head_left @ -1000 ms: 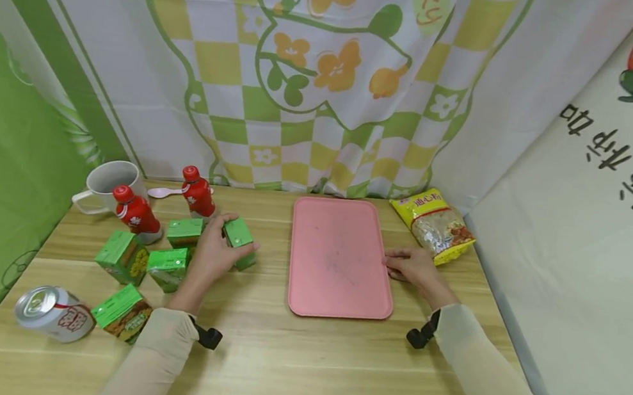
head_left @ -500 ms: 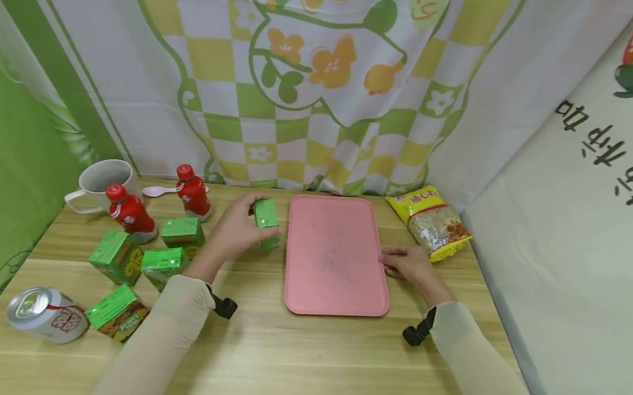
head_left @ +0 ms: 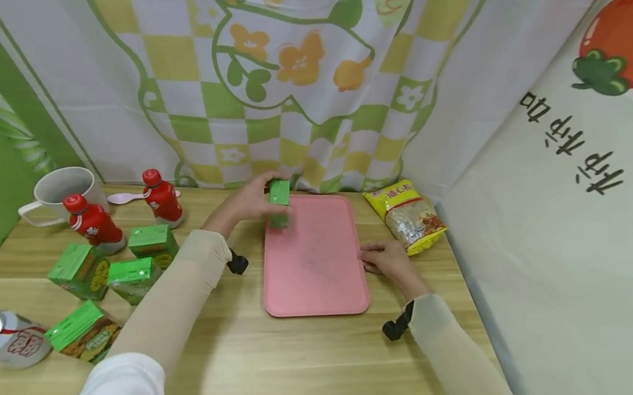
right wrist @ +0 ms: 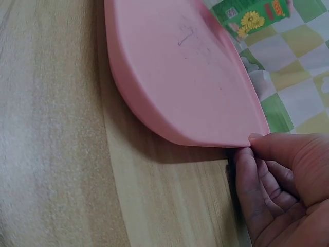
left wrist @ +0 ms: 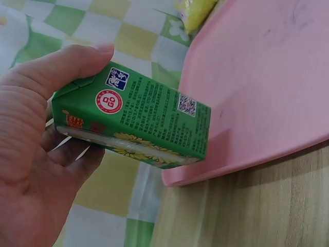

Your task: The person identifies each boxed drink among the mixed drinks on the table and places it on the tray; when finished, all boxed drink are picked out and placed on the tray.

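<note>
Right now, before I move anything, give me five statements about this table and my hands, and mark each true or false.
1. The left hand holds a green carton. True.
2. The yellow bag lies on the pink tray. False: it lies on the table, to the tray's right.
3. The right hand pinches the edge of the pink tray. True.
4. The mug is red. False: it is white.
5. The can is on the table, left of the pink tray. True.
</note>
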A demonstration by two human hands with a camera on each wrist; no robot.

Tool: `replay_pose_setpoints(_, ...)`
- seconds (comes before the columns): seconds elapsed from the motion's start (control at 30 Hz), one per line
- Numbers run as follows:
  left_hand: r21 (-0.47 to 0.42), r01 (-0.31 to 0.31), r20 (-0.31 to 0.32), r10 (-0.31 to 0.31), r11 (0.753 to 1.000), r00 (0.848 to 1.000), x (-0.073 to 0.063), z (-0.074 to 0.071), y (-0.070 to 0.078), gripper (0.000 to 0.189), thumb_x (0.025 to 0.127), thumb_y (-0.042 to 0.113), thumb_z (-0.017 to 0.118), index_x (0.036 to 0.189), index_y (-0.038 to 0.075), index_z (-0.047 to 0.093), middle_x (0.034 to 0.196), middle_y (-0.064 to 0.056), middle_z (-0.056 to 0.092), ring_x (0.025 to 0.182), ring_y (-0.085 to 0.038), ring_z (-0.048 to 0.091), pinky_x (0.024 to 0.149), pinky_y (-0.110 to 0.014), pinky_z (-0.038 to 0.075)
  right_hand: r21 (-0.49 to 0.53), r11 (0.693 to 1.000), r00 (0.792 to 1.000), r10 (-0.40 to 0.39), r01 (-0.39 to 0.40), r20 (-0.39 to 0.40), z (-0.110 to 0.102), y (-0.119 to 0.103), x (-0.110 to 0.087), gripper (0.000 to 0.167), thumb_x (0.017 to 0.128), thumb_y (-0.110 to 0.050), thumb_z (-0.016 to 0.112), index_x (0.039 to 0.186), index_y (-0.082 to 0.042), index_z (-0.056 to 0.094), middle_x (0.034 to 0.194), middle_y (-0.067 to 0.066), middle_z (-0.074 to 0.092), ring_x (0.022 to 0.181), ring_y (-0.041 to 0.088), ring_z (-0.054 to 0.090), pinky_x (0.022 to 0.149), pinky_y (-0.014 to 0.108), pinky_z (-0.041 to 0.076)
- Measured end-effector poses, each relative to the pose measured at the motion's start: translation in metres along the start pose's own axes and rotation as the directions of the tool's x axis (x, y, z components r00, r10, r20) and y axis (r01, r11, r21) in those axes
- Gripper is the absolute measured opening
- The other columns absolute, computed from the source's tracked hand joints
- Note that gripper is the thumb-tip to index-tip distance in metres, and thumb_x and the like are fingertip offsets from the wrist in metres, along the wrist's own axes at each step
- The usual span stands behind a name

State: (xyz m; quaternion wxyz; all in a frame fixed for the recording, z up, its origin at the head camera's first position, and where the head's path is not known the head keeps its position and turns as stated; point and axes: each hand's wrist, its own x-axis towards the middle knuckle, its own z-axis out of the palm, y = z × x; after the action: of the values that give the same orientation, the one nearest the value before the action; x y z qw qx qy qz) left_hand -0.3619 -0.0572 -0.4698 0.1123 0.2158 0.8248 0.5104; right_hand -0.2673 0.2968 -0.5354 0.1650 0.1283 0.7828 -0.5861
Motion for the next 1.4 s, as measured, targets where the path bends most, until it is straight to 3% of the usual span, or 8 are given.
replay_pose_setpoints(0.13,0.036,0.017,0.013,-0.018,0.999,1.000,0.009,-0.003,-0.008,0.087,0.078,0.022,0.091,0.150,0.005,0.045,0.128,-0.016,0.054,0.109,-0.034,0.055,0.088,-0.043,0.050,-0.007,1.000,1.000,0.009,-0.009,-0.003,0.003,0.001,0.002,0.035,0.095,-0.012,0.073,0.125,0.005,0.067,0.112,0.016,0.069,0.084,0.012,0.069,0.076,0.027,0.058)
replay_pose_setpoints(0.37,0.040,0.054,0.026,-0.055,0.998,0.998,0.018,0.001,-0.017,0.089,0.078,0.022,0.090,0.152,0.005,0.043,0.132,-0.017,0.053,0.109,-0.032,0.055,0.091,-0.044,0.050,-0.017,1.000,1.000,0.009,-0.009,-0.016,0.000,-0.001,0.003,0.032,0.095,-0.010,0.074,0.123,0.004,0.069,0.106,0.016,0.071,0.081,0.013,0.070,0.074,0.027,0.058)
replay_pose_setpoints(0.6,0.034,0.062,-0.001,-0.062,0.997,0.998,0.018,0.004,-0.018,0.087,0.080,0.021,0.089,0.152,0.005,0.042,0.132,-0.016,0.054,0.109,-0.032,0.056,0.091,-0.045,0.050,-0.011,1.000,1.000,0.013,-0.014,-0.017,0.001,-0.003,0.004,0.033,0.095,-0.010,0.073,0.124,0.005,0.067,0.109,0.016,0.069,0.083,0.013,0.070,0.075,0.027,0.058)
replay_pose_setpoints(0.87,-0.072,0.018,0.016,-0.017,0.997,1.000,0.017,0.008,-0.022,0.083,0.085,0.009,0.083,0.154,0.001,0.037,0.148,-0.020,0.042,0.132,-0.038,0.046,0.102,-0.044,0.047,-0.033,0.999,1.000,0.004,-0.004,-0.019,0.003,-0.002,0.003,0.033,0.096,-0.009,0.072,0.125,0.005,0.067,0.111,0.017,0.069,0.083,0.012,0.070,0.075,0.027,0.058)
replay_pose_setpoints(1.0,-0.059,0.014,0.002,-0.014,0.998,1.000,0.011,0.005,-0.018,0.086,0.087,0.018,0.083,0.156,0.005,0.033,0.156,-0.015,0.035,0.140,-0.041,0.036,0.109,-0.051,0.038,-0.027,1.000,1.000,0.003,-0.003,-0.018,0.003,-0.002,0.003,0.034,0.096,-0.009,0.072,0.125,0.006,0.066,0.110,0.017,0.069,0.082,0.011,0.070,0.075,0.026,0.058)
replay_pose_setpoints(1.1,0.007,-0.008,-0.031,0.008,1.000,0.999,0.007,0.001,-0.013,0.086,0.088,0.028,0.083,0.157,0.009,0.035,0.157,-0.012,0.035,0.140,-0.043,0.034,0.113,-0.054,0.031,-0.025,1.000,1.000,0.007,-0.007,-0.020,0.003,-0.002,0.002,0.034,0.095,-0.009,0.073,0.125,0.005,0.067,0.109,0.016,0.070,0.081,0.011,0.069,0.075,0.026,0.058)
replay_pose_setpoints(1.23,0.050,-0.075,-0.068,0.078,0.996,0.995,-0.003,-0.006,-0.002,0.082,0.090,0.036,0.080,0.155,0.010,0.039,0.156,-0.011,0.037,0.141,-0.042,0.033,0.115,-0.053,0.026,-0.021,1.000,1.000,0.010,-0.010,-0.017,0.003,-0.003,0.001,0.034,0.095,-0.009,0.073,0.125,0.005,0.067,0.108,0.016,0.070,0.080,0.010,0.069,0.074,0.026,0.058)
replay_pose_setpoints(1.4,0.035,-0.180,-0.106,0.183,0.983,0.977,-0.030,-0.018,0.021,0.071,0.093,0.038,0.076,0.152,0.014,0.045,0.152,-0.007,0.041,0.141,-0.033,0.036,0.115,-0.048,0.028,-0.015,1.000,1.000,0.005,-0.005,0.005,0.002,-0.004,0.002,0.036,0.097,-0.010,0.071,0.128,0.007,0.065,0.111,0.016,0.069,0.083,0.010,0.068,0.075,0.026,0.058)
